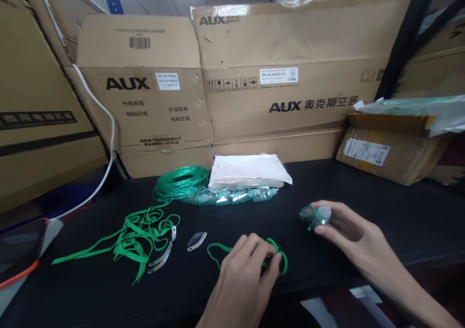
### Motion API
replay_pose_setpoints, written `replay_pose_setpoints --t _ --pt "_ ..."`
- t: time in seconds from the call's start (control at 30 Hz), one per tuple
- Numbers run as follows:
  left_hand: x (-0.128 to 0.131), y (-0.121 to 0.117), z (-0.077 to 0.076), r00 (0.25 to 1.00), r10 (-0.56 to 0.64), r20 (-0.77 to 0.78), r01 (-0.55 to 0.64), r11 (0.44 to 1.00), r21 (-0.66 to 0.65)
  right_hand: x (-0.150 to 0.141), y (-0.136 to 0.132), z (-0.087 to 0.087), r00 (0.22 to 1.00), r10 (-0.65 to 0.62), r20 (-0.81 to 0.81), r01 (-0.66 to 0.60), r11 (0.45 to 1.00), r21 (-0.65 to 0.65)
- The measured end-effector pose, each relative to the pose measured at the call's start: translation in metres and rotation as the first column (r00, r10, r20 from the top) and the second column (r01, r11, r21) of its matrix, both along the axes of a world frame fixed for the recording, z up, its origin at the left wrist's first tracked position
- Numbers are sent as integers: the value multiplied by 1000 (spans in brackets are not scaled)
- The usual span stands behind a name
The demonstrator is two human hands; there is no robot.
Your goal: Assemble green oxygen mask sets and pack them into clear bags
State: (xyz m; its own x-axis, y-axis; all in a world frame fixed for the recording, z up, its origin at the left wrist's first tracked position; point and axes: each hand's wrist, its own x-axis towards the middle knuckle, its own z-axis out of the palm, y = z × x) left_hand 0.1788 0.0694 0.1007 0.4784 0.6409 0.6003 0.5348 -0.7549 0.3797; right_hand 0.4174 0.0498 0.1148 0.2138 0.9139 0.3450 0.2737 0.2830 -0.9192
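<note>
My left hand (pixel 250 265) is low over the table, with its fingertips pinched together on a green elastic strap (pixel 282 262). A thin loop of green shows past the knuckles on the left; the fingers hide the middle. To the right, my right hand (pixel 343 228) grips a translucent green plastic mask piece (pixel 308 214) with a whitish round end, held just above the black surface. Several similar clear-green pieces (pixel 232 195) lie in a row behind. A tangle of flat green straps (pixel 140 231) and a few small clear curved plastic parts (pixel 197 241) lie to the left.
A coil of green tubing (pixel 181 180) lies at the back beside a stack of white bags (pixel 249 170). Large cardboard boxes (pixel 240 110) wall off the rear. A smaller carton (pixel 388 148) stands at the right. A phone-like device (pixel 22 250) rests at the left edge.
</note>
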Motion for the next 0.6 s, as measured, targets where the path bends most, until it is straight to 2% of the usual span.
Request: replay_pose_setpoints --t 0.13,0.23,0.3,0.37,0.43,0.53,0.6 --pt "-3 -1 9 999 -11 53 12 1000 -12 -5 -1 -5 998 47 47 -47 999 -13" --pt "-21 -1 35 992 55 115 -57 998 15 -6 -1 -7 994 37 100 -38 999 4" --pt "-43 0 61 975 169 146 -180 982 64 -6 -1 -7 993 39 112 -41 999 15" --pt "-69 2 84 928 327 178 -357 918 174 -6 -1 -6 993 40 110 -42 999 18" --pt "-97 7 101 836 510 203 -547 806 227 -7 -1 -6 993 42 108 -44 999 15" --pt "-131 20 113 682 686 255 -732 636 245 -8 0 -6 991 57 118 -59 998 10" --pt "-146 29 116 615 751 241 -787 571 232 -8 1 -7 988 67 140 -69 998 10"
